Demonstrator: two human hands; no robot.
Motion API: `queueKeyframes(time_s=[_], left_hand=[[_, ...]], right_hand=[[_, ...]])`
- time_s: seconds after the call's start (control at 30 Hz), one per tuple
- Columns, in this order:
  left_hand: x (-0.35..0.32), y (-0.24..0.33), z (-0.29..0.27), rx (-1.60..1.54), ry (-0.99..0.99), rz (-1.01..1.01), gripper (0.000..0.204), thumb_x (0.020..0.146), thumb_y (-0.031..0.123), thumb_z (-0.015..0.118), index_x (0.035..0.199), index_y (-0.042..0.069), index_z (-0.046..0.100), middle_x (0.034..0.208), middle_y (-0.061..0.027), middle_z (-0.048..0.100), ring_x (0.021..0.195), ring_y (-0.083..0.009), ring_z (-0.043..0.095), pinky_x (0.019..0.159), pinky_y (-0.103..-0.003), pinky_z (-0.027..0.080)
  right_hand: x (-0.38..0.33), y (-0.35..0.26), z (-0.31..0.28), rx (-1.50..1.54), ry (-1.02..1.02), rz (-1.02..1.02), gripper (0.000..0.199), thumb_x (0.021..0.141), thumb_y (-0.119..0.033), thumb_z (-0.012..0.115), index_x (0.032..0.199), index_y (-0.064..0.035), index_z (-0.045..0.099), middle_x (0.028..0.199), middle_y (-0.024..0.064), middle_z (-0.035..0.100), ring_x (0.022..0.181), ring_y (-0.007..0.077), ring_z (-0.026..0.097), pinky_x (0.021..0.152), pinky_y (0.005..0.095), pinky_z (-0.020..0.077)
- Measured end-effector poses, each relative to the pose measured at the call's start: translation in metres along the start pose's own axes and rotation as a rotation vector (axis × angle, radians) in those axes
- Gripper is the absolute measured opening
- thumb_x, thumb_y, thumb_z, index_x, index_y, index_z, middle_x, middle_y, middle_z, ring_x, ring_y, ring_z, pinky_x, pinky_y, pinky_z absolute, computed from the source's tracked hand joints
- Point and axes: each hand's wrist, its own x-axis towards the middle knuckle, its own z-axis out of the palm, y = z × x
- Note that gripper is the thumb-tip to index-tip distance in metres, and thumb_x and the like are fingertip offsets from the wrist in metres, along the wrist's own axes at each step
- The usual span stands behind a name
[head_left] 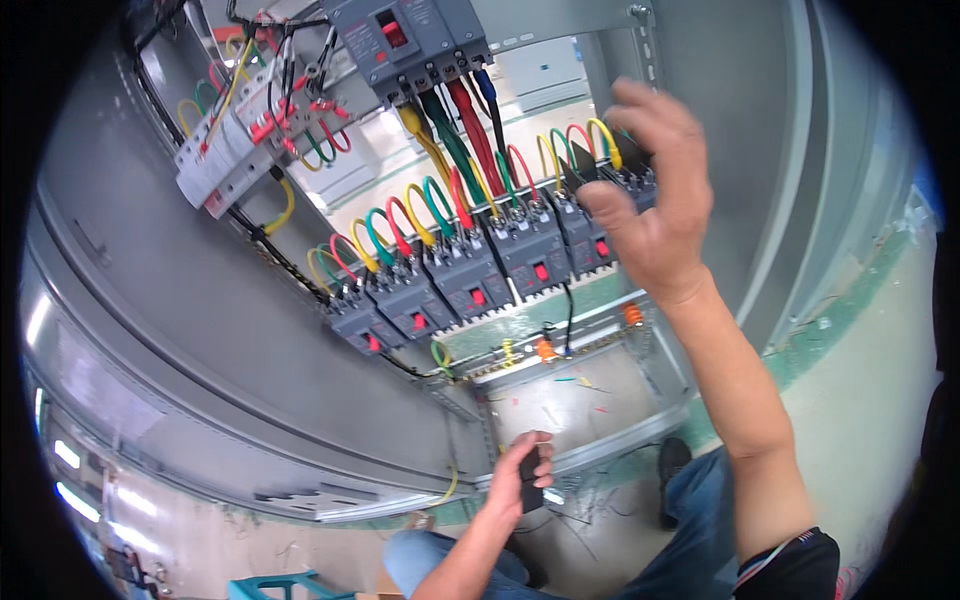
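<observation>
My right hand [655, 195] is raised to the right end of a row of dark grey circuit breakers [490, 265] with red switches. Its fingers close on a small black piece [583, 168] at the last breaker [640, 185]. Looped red, yellow, green and blue wires [440, 205] run from the breaker tops to a larger main breaker [410, 45] above. My left hand [520, 475] hangs low near my knee, gripping a small black object [531, 480].
The breakers sit in an open grey metal cabinet [170, 300]. A white terminal block with wires [240, 140] is at upper left. Wire offcuts litter the cabinet bottom [575, 395]. My jeans and a black shoe [672, 460] show below, on a green and pale floor.
</observation>
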Motion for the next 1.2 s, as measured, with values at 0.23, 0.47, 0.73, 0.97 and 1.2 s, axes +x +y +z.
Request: queueKeyframes(time_s=[0.23, 0.47, 0.73, 0.97, 1.2], left_hand=[[-0.035, 0.026, 0.002, -0.005, -0.044, 0.105, 0.028, 0.102, 0.029, 0.064, 0.116, 0.004, 0.062, 0.092, -0.0096, 0.06, 0.067, -0.0128, 0.05, 0.052, -0.027, 0.041], [-0.057, 0.035, -0.003, -0.033, -0.107, 0.139, 0.028, 0.103, 0.03, 0.063, 0.116, 0.004, 0.062, 0.094, -0.0088, 0.061, 0.068, -0.0124, 0.05, 0.053, -0.026, 0.041], [-0.048, 0.04, -0.001, -0.045, -0.052, 0.151, 0.032, 0.102, 0.033, 0.064, 0.116, 0.005, 0.061, 0.092, -0.0094, 0.061, 0.065, -0.0125, 0.05, 0.051, -0.026, 0.04], [-0.045, 0.053, 0.001, -0.228, -0.012, 0.209, 0.035, 0.101, 0.04, 0.065, 0.109, 0.006, 0.063, 0.089, -0.0074, 0.056, 0.065, -0.0115, 0.049, 0.051, -0.026, 0.04], [-0.047, 0.06, 0.008, -0.291, 0.023, 0.25, 0.039, 0.103, 0.044, 0.062, 0.112, 0.006, 0.061, 0.086, -0.0076, 0.059, 0.064, -0.0127, 0.051, 0.051, -0.025, 0.042]], right_hand=[[0.016, -0.016, 0.025, 0.123, 0.206, 0.027, 0.062, 0.095, -0.056, 0.069, 0.126, -0.0022, 0.065, 0.147, 0.0183, 0.057, 0.145, 0.0388, 0.041, 0.119, 0.051, 0.0303], [0.007, -0.011, 0.053, -0.029, 0.063, 0.068, 0.065, 0.098, -0.058, 0.062, 0.133, -0.0027, 0.064, 0.146, 0.0199, 0.058, 0.144, 0.0404, 0.042, 0.121, 0.0527, 0.0275], [-0.013, 0.026, 0.091, -0.268, -0.073, 0.048, 0.056, 0.093, -0.04, 0.075, 0.134, -0.0039, 0.063, 0.147, 0.0185, 0.057, 0.144, 0.0381, 0.044, 0.119, 0.0512, 0.0317], [-0.061, -0.063, 0.004, 0.197, -0.471, 0.224, 0.045, 0.085, -0.022, 0.083, 0.124, -0.0045, 0.068, 0.131, 0.015, 0.066, 0.122, 0.0359, 0.062, 0.104, 0.0451, 0.0478], [-0.125, -0.182, -0.04, 0.697, -1.199, 0.343, 0.055, 0.078, -0.038, 0.088, 0.119, -0.007, 0.068, 0.106, 0.0094, 0.069, 0.095, 0.0301, 0.071, 0.078, 0.0405, 0.0579]])
